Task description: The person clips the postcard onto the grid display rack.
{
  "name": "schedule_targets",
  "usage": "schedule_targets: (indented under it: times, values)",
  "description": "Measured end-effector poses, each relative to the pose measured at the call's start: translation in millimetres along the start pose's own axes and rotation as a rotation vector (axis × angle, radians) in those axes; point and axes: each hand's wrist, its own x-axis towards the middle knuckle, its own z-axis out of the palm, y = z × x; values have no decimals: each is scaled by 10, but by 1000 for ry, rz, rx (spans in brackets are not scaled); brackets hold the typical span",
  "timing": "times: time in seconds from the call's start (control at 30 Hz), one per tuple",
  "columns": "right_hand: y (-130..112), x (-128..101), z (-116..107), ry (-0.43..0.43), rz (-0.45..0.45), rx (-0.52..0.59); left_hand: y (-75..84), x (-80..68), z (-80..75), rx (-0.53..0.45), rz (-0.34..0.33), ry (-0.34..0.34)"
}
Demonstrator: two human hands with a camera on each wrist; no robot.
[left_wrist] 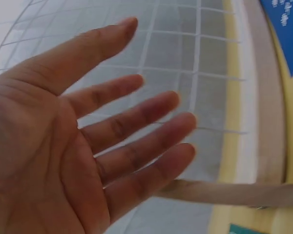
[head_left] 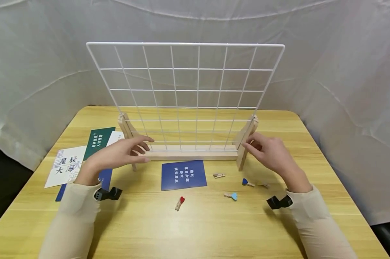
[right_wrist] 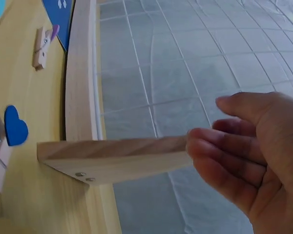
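A white wire grid [head_left: 185, 44] stands upright in a wooden stand [head_left: 188, 155] with a support at each end. In the head view my left hand [head_left: 117, 154] is by the left support; the left wrist view shows its fingers [left_wrist: 141, 124] spread and loosely bent, holding nothing. My right hand [head_left: 272, 153] is beside the right support [right_wrist: 117, 151], its fingers [right_wrist: 229, 146] loosely curled. Those fingertips overlap the support's upper end; whether they touch it I cannot tell. Nothing is between its thumb and fingers.
A blue card [head_left: 183, 181] lies before the stand. Around it are several small clothespins, with a red heart [head_left: 182, 200], a light blue heart [head_left: 234, 196] and a dark blue heart [head_left: 244, 181]. White [head_left: 62, 172], green [head_left: 92, 144] and blue cards overlap at the left.
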Motion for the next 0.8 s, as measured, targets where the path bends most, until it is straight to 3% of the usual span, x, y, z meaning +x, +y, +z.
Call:
schedule_targets:
  times: [0.2, 0.43, 0.8]
  values:
    - [-35, 27, 52, -15, -79, 113, -9, 128, 135, -60, 23, -60]
    - [-42, 25, 137, -82, -97, 166, 40, 240, 306, 5, 85, -73]
    - [-161, 22, 328, -269, -96, 180, 47, 349, 545, 84, 40, -97]
